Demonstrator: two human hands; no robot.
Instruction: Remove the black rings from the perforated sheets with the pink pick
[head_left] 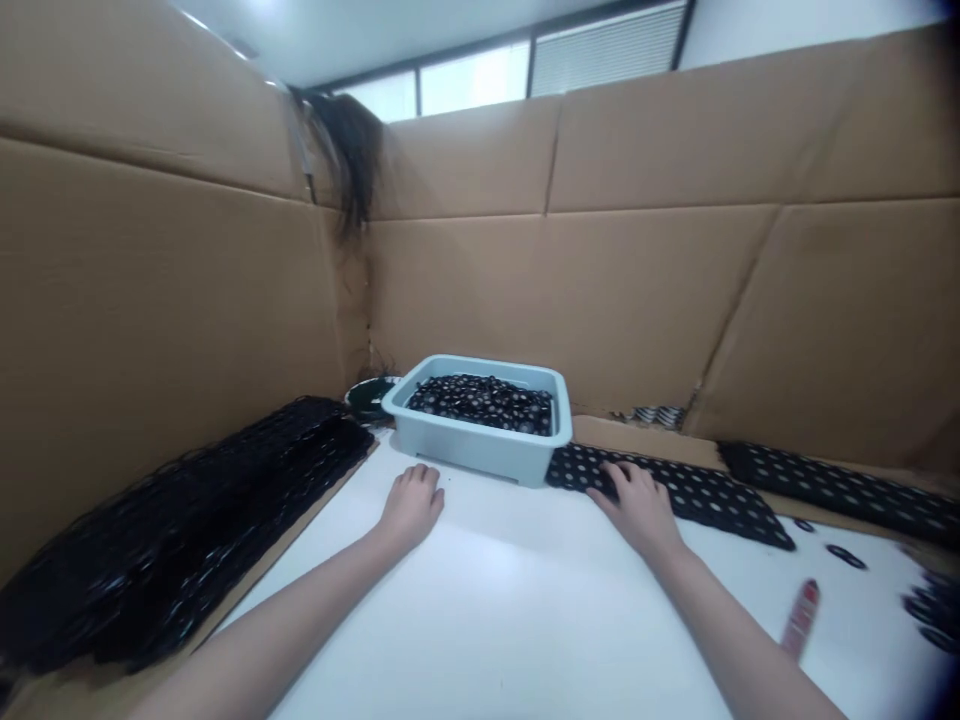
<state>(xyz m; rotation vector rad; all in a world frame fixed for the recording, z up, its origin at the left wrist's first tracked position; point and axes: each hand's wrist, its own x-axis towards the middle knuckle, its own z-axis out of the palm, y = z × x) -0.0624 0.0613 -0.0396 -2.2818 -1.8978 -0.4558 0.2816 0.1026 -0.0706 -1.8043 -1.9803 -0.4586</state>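
At lower left lies a black mesh sheet (180, 530). My left hand (411, 508) rests open and empty on the white table (510, 610), just below the pale blue plastic tub (469, 450). Right of center, my right hand (637, 510) lies open on a black dotted strip (720, 505).

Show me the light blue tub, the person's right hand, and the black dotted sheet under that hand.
Light blue tub (465, 450): head view, on its front wall.
Right hand (637, 510): head view, on the back of the hand.
Black dotted sheet (724, 505): head view, on the part right of the hand.
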